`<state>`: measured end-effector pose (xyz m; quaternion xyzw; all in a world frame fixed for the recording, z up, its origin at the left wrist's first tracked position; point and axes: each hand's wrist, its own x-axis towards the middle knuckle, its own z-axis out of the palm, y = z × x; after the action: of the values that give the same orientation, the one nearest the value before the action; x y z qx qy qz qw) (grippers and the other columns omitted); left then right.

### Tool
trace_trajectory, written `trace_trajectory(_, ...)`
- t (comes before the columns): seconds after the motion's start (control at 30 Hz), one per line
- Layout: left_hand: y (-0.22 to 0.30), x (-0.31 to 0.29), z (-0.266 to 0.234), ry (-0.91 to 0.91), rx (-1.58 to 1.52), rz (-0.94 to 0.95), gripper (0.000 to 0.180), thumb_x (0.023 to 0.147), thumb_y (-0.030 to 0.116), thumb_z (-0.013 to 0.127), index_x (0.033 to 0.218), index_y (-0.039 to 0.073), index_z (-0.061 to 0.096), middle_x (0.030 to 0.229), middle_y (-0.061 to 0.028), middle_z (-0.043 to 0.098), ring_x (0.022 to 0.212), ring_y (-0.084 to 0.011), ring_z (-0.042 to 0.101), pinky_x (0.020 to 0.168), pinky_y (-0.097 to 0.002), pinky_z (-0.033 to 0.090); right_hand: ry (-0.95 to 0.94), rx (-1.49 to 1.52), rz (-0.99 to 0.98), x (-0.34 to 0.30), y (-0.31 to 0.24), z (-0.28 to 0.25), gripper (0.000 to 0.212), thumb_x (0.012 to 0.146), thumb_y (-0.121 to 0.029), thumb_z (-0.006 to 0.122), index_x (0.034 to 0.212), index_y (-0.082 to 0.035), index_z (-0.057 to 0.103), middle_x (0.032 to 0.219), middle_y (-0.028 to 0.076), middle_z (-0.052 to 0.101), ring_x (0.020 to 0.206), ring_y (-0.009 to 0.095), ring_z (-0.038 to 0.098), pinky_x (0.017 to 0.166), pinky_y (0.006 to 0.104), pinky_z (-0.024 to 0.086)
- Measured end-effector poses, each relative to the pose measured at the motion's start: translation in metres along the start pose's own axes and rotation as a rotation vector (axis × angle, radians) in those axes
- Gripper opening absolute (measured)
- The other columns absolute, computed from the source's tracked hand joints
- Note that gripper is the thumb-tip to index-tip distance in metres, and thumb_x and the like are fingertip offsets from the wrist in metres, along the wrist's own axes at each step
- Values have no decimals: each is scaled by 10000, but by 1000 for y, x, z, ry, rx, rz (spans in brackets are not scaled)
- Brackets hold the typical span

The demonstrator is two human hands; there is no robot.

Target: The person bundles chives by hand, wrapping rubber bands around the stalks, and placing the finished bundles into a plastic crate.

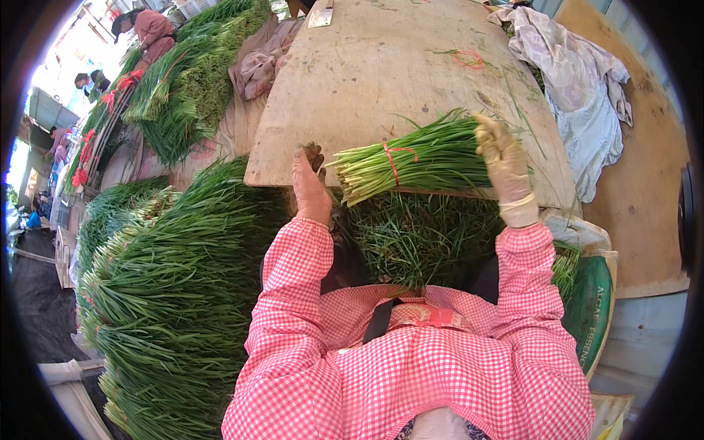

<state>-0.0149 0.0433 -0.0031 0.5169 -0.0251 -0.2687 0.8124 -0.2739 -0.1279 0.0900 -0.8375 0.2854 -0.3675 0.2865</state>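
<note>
So the tied bundle of garlic chives (pretty sure that's what it is) (414, 158) lies mid-frame, right between the two hands, by the near edge of the wooden board (381, 73). Its long axis runs roughly left to right, tipping up a bit toward the right: pale stem ends left, leaf ends right. From the left hand (312, 183) the bundle is directly to the right, stem ends just beside the fingers. From the right hand (504, 161), in a pale yellow glove, it's to the left, and that hand looks nearer since it overlaps the leaf ends.

Left hand's upright and mostly open, dark fingertips, nothing in it that I can see. Right one's fingers are loosely bent, not closed round anything; can't tell if it's actually touching leaves.

Count: two hands, one bundle between them, one red band (396, 165) round it, one loose red tangle (469, 59) up top, one big chive heap (169, 293) at left, one green sack (590, 312) lower right.
</note>
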Motion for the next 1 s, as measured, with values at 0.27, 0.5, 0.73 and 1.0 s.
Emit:
trace_trajectory(0.27,3,-16,-12,-15,-4,-46,206,886,295,545,992,119,559,964,0,569,888,-122,503,801,-281,369,-180,121,-14,-24,-46,66,434,819,-125,642,1234,-128,516,738,17,504,607,81,449,579,211,416)
trace_trajectory(0.5,-12,-17,-12,-170,100,20,127,852,114,600,949,52,549,886,2,544,802,-82,472,735,-226,388,-310,92,-127,-32,-39,100,374,795,-86,628,1158,-111,537,824,65,564,708,205,541,702,287,460)
trace_trajectory(0.73,-28,16,-9,-144,73,33,161,886,155,577,1004,67,512,844,-11,569,733,-90,548,623,-239,471,-135,-229,-437,-29,-41,130,429,747,-176,661,1154,-122,537,967,113,577,935,305,527,866,390,408)
trace_trajectory(1.0,-26,-38,2,-116,-43,50,194,882,123,563,1050,53,497,967,-33,532,860,-102,497,774,-233,432,-249,-313,-233,-4,-42,140,297,743,-272,688,967,-120,568,901,77,587,889,279,554,785,370,445)
